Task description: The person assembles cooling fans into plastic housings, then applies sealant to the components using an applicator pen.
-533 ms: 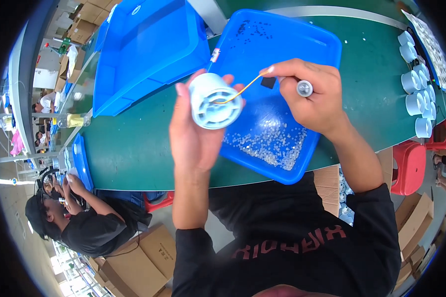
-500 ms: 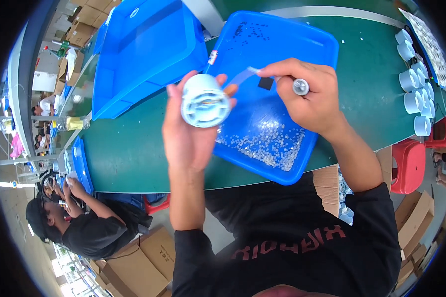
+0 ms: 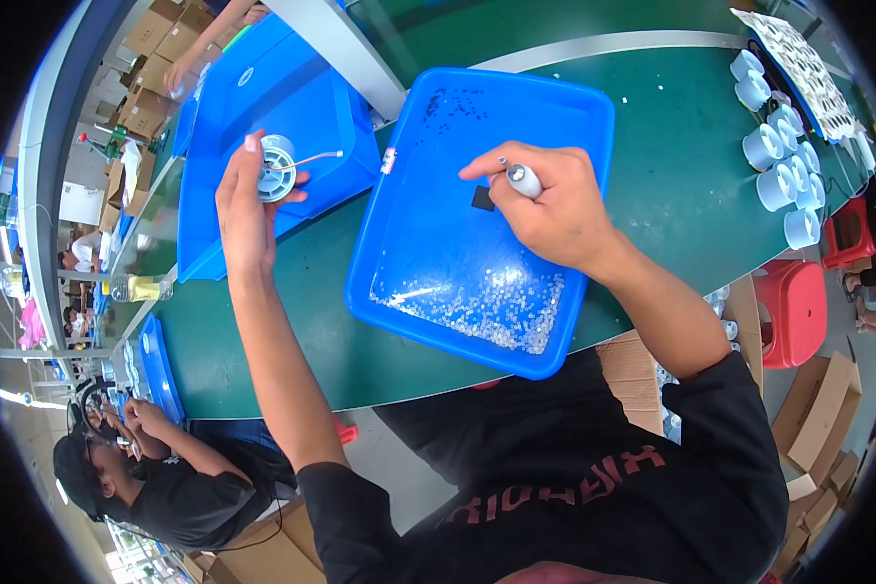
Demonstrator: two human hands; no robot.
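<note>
My left hand (image 3: 245,209) is wrapped round a pale blue-white round plastic housing (image 3: 275,156), its ribbed open face turned partly toward me. A thin wire (image 3: 311,160) sticks out of the housing to the right. Hand and housing are over the near edge of a large blue bin (image 3: 307,83). Above a shallow blue tray (image 3: 428,185), my right hand (image 3: 566,204) grips a white pen-like tool (image 3: 525,181) with a metal tip, index finger stretched out. In the tray lie many small clear discs (image 3: 501,310), a black square piece (image 3: 483,199) and small black bits (image 3: 453,105).
Several white cups (image 3: 777,161) stand on the green table (image 3: 681,185) at the right, beside a pale moulded tray (image 3: 798,73). Red stools (image 3: 790,311) and cardboard boxes (image 3: 818,419) are at the lower right. A co-worker (image 3: 175,487) sits at the left; another person's arm (image 3: 204,39) reaches by the bin.
My left hand has carried the housing left, from beside the tray to the bin, away from my right hand. The right hand keeps the tool over the tray. Another person's arm has appeared behind the bin.
</note>
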